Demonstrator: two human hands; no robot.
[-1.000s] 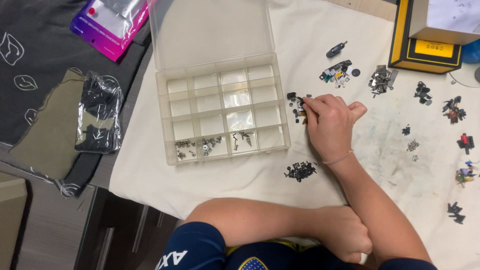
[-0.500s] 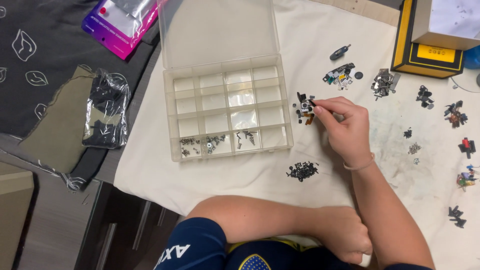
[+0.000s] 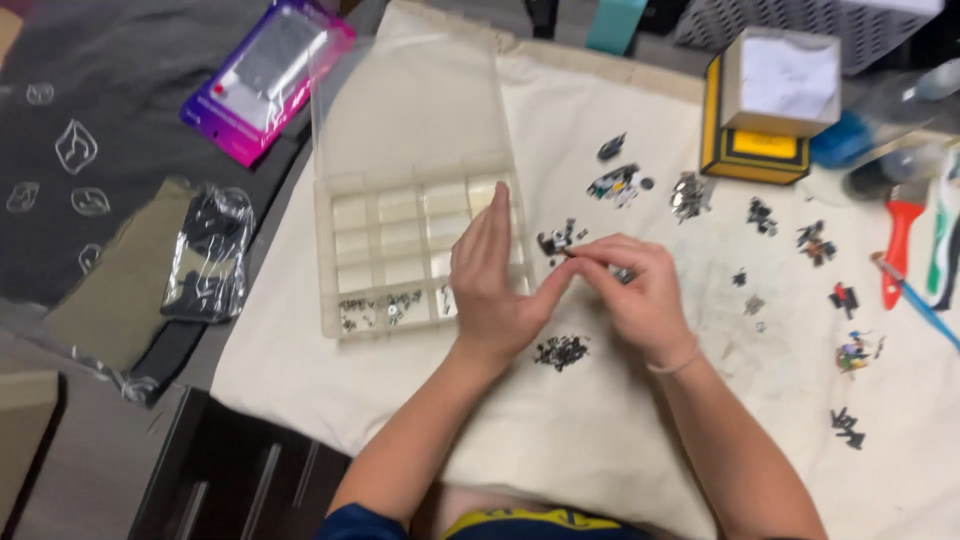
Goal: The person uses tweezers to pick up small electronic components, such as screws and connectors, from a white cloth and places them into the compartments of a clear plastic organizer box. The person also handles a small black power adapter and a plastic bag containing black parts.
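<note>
Small dark part (image 3: 566, 252): pinched at the fingertips of the right hand (image 3: 635, 300), lifted just above the cream cloth (image 3: 600, 440) on the table. Left hand (image 3: 492, 285): held flat and open, holding nothing, over the clear compartment box (image 3: 385, 225), apparently as a guard. Dark screw pile (image 3: 561, 351): kept loose just below both hands.
</note>
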